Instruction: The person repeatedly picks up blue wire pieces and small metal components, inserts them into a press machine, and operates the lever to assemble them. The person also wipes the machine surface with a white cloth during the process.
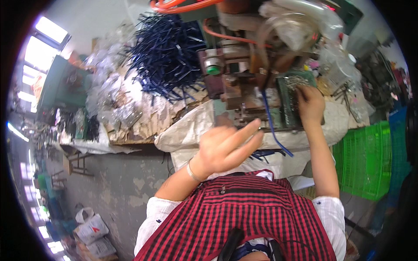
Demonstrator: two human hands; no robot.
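My left hand (228, 147), slightly smeared by motion, hovers in front of the bench machine (233, 93) with its fingers stretched out and nothing visible in them. To its right a blue strip (271, 119) hangs from the machine, its lower end bent over the bench's front edge. My right hand (311, 104) reaches into a green tray (284, 106) of small metal pieces (296, 81). Its fingers point down and are drawn together; whatever they may hold is hidden. More dark blue strips (263, 154) lie below the machine, near my apron.
A large heap of dark blue strips (167, 54) lies on the bench left of the machine, beside clear plastic bags (113, 95). Orange hoses (187, 6) cross above. A green plastic crate (365, 161) stands at the right. White sheeting (187, 126) covers the bench's front edge.
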